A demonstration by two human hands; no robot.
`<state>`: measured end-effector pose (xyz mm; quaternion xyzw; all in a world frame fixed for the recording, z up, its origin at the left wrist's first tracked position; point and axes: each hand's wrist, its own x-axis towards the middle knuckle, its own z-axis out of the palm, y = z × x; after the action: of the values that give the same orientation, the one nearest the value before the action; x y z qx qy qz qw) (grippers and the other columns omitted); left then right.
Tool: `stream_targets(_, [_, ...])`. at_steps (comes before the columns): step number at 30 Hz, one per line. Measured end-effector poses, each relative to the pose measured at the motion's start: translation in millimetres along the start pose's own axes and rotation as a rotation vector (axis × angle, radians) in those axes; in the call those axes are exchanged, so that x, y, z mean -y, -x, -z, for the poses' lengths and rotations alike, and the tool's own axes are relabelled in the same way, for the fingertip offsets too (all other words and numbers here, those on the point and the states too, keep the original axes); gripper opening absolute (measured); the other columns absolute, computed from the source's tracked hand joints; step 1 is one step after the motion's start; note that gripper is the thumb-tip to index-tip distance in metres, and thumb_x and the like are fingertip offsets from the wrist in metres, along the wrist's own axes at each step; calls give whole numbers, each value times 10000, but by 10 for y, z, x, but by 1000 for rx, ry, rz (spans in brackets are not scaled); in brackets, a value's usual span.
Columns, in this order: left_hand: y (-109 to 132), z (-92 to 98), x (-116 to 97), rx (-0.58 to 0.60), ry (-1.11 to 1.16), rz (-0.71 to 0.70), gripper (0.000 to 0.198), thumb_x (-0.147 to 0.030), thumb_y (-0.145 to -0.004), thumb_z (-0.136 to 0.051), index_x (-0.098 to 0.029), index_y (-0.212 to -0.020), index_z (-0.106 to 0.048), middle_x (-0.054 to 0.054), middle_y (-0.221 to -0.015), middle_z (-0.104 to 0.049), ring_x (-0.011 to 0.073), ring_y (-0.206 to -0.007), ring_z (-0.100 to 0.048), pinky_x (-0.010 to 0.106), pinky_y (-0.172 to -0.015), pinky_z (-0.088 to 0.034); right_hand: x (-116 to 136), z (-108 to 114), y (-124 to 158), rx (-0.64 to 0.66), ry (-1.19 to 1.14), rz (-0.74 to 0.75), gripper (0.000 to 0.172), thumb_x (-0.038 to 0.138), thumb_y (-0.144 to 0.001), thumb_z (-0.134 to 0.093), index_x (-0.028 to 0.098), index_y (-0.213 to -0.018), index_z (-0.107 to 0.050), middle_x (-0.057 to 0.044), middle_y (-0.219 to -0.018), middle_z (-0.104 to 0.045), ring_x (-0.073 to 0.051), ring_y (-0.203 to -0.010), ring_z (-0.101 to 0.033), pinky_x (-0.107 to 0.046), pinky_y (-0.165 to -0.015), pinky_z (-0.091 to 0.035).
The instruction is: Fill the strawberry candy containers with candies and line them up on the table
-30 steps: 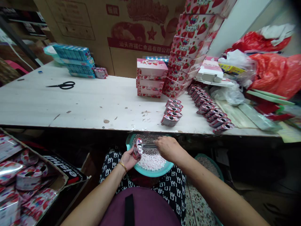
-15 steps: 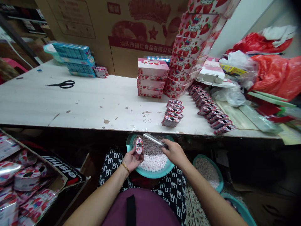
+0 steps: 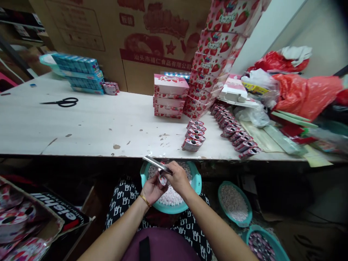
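Facing you, the cardboard carton (image 3: pixel 152 43) bears a red band reading 汕头市福仁食品有限公司; white lettering on the black box flap (image 3: pixel 58 210) lies upside down, illegible.

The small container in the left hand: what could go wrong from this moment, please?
1. The small container is narrow and half hidden between the left hand and the right hand; candies may miss its opening and scatter.
2. The teal basin appears to rest only on the lap, so a knee movement might tip it.
3. The metal scoop points up close to the table edge and could knock against it.
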<state>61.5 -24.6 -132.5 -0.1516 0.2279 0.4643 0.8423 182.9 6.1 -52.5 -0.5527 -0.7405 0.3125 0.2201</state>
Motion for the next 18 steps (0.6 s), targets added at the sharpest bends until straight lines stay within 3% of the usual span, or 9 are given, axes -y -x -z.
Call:
stream_targets(4, [-16, -263, 132, 24, -83, -150, 126, -182, -808, -509, -171, -879, -612, 23, -858, -654, 121, -793, -601, 272, -762, -463, 30, 111, 63, -131, 55, -123, 374, 353, -716, -588, 215, -1062, -564, -38, -939, -613, -159, -837, -555, -260, -746, -420])
stream_targets(7, [-5, -509, 224, 48, -247, -222, 288, -182, -777, -557, -265, -1052, -547, 8, -1060, -595, 133, -896, -580, 301, -790, -460, -52, 375, 20, -118, 213, -56, 438, 349, -729, -573, 238, -1148, -508, -40, -999, -611, -174, -892, -542, -279, -769, -419])
stream_targets(10, [56, -667, 248, -87, -460, -204, 554, -195, -719, -628, -314, -1211, -402, 48, -1227, -482, 151, -921, -572, 305, -744, -472, -297, 729, -165, -73, 395, 87, 383, 308, -763, -543, 237, -1139, -518, -39, -1044, -605, -182, -962, -510, -296, -800, -424])
stream_targets(12, [172, -687, 167, -177, -570, -258, 596, -211, -691, -650, -261, -1224, -388, 99, -1248, -454, 161, -897, -580, 292, -718, -473, -488, 922, -304, -72, 488, 170, 368, 257, -786, -515, 237, -1154, -510, -34, -1119, -578, -184, -1036, -473, -298, -823, -431])
stream_targets(14, [375, -624, -61, -204, -689, -399, 539, -251, -681, -649, -198, -1176, -440, 122, -1182, -500, 157, -847, -587, 281, -710, -468, -630, 1019, -375, -117, 559, 227, 344, 248, -808, -485, 244, -1150, -518, -27, -1198, -534, -192, -1107, -431, -305, -851, -433])
stream_targets(16, [668, -465, -471, -267, -830, -671, 491, -294, -678, -638, -184, -1129, -482, 95, -1087, -553, 150, -827, -583, 284, -733, -462, -694, 993, -328, -205, 577, 268, 337, 280, -827, -455, 240, -1154, -522, -35, -1232, -507, -197, -1130, -422, -317, -890, -420])
stream_targets(18, [1055, -200, -1016, -486, -997, -1026, 473, -329, -682, -613, -191, -1118, -491, 64, -1031, -569, 157, -853, -571, 306, -783, -449, -714, 859, -152, -231, 537, 286, 375, 325, -840, -423, 227, -1195, -495, -61, -1198, -529, -193, -1102, -461, -319, -903, -414])
